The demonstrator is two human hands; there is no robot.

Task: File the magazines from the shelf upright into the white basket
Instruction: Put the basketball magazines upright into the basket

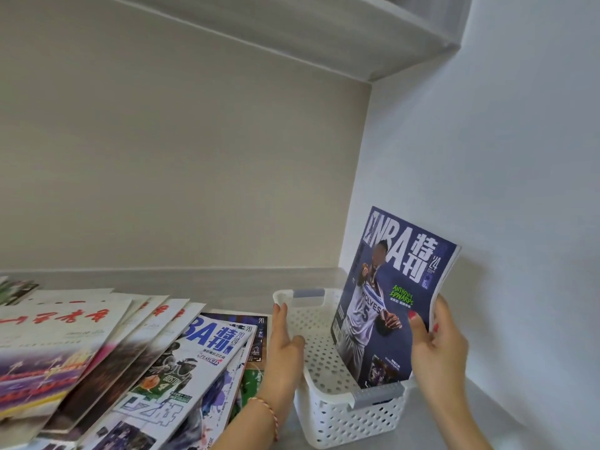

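A white perforated basket (328, 414) with grey handles stands on the shelf at lower right. A purple NBA magazine (386, 303) stands upright inside it along its right side, leaning slightly left. My right hand (435, 345) grips the magazine's right edge, thumb on the cover. My left hand (284, 349) rests flat against the basket's left wall, fingers on the rim. To the left, several magazines (130, 362) lie fanned flat on the shelf.
The grey shelf board (227, 284) runs to a beige back wall. A white side wall (519, 190) stands close behind the basket on the right. Another shelf (324, 30) hangs overhead.
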